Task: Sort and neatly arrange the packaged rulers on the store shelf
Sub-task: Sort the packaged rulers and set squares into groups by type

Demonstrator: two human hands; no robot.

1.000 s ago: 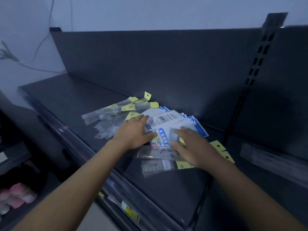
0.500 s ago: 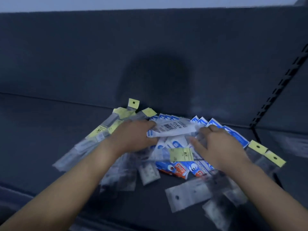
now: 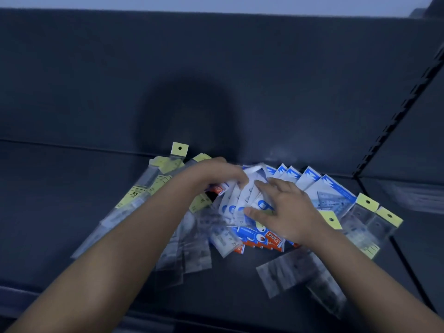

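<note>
A dark store shelf [image 3: 72, 212] fills the lower half of the frame, with its dark back panel [image 3: 216, 80] across the upper half. In the lower centre, a loose pile of packaged rulers spreads over the shelf. Clear packets with yellow tags [image 3: 144, 188] slant away at centre left, and more clear sleeves [image 3: 367, 219] lie at lower right. Blue-and-white packets [image 3: 319, 191] fan out at centre right against the back panel.

Two bare forearms reach up from the bottom corners. Half a second ago the hands were apart, with a flat white packet stretched between them. Now they have closed in until they nearly touch. The left hand [image 3: 211, 175] curls its fingers over the top of that white packet [image 3: 255, 171], which is now raised and blurred. The right hand [image 3: 286, 212] appears to hold a small fan of the blue-and-white packets, thumb beneath and fingers narrowly spread above.

This looks like gathering one kind into a bundle. Sorting seems to be at an early stage, since the clear packets still lie scattered on both sides.
</note>
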